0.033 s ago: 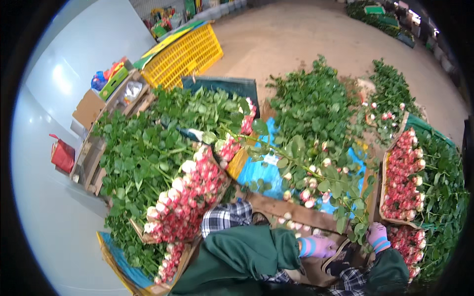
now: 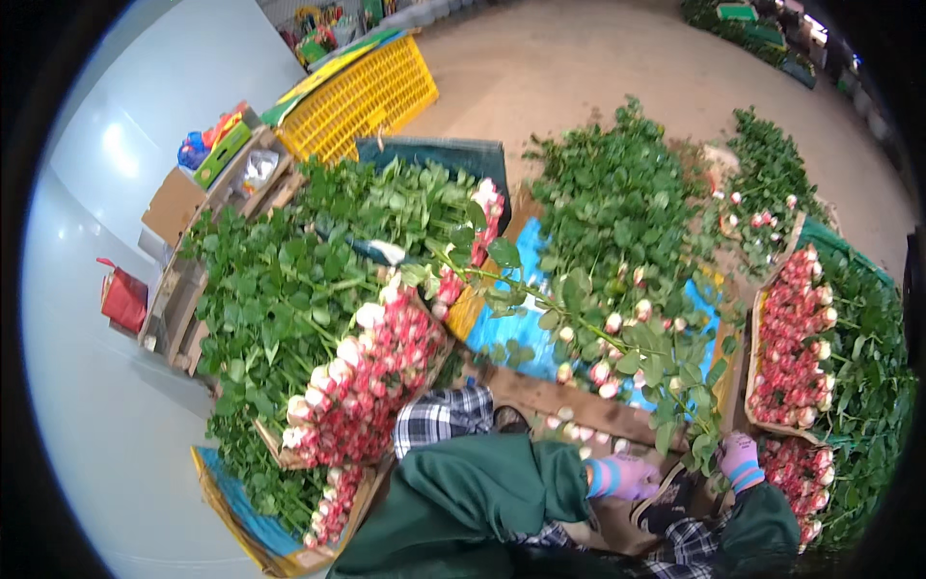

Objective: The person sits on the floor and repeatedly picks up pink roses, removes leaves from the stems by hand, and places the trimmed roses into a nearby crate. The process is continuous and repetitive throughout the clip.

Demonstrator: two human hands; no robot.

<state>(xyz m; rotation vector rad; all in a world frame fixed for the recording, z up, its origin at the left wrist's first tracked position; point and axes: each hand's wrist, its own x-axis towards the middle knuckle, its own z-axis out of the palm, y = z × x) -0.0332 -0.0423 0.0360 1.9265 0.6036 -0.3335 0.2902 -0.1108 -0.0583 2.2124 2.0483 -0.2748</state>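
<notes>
My right hand [image 2: 740, 458], in a lilac glove with blue bands at the wrist, is closed around the lower end of a long leafy rose stem [image 2: 588, 328]. The stem slants up and to the left across the pile. My left hand [image 2: 625, 478], gloved alike, is beside it at the left with its fingers curled in. What it holds, if anything, is too small to make out. Several loose pale rose heads [image 2: 579, 434] lie beyond the left hand. In front of me, leafy roses [image 2: 617, 207] are heaped over a blue sheet [image 2: 511, 338].
Wrapped bunches of pink-and-white roses [image 2: 362, 372] fill the left side. Another wrapped bunch [image 2: 791, 338] stands at the right. A wooden board [image 2: 569, 403] runs before my feet. Farther back are a yellow crate [image 2: 367, 101] and a wooden pallet [image 2: 174, 318] with boxes by a white wall.
The whole view has shifted very slightly. Both hands and the long stem stay in nearly the same place.
</notes>
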